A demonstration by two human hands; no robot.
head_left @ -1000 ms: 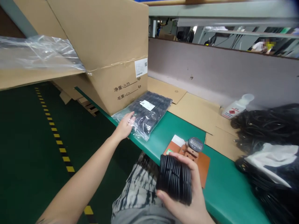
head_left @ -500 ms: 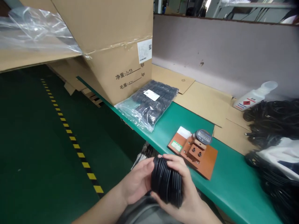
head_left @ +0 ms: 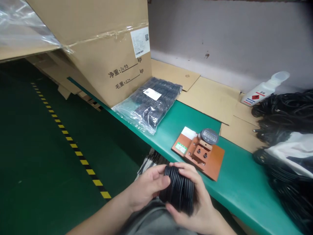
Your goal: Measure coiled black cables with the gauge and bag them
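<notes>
Between my two hands is a thick bundle of coiled black cable (head_left: 179, 189), held over my lap in front of the bench edge. My left hand (head_left: 149, 186) grips its left side, the thumb pressed on the coils. My right hand (head_left: 198, 195) wraps round the right side, fingers over the top and thumb underneath. Just beyond the hands, an orange-brown gauge fixture (head_left: 212, 163) with a round digital dial (head_left: 208, 136) lies on the green bench top (head_left: 190, 117). Farther back, a clear plastic bag (head_left: 151, 101) full of black cable coils rests against a carton.
A big cardboard carton (head_left: 102, 58) stands at the back left of the bench. On the right are heaped black cables (head_left: 288, 189), a white cloth or bag (head_left: 286, 150) and a white bottle (head_left: 261, 93). Flat cardboard sheets (head_left: 207, 98) line the wall. Yellow-black tape (head_left: 78, 153) marks the floor.
The view has tilted down slightly and shifted. My left thumb has slid farther over the coils. Both hands keep hold of the cable bundle.
</notes>
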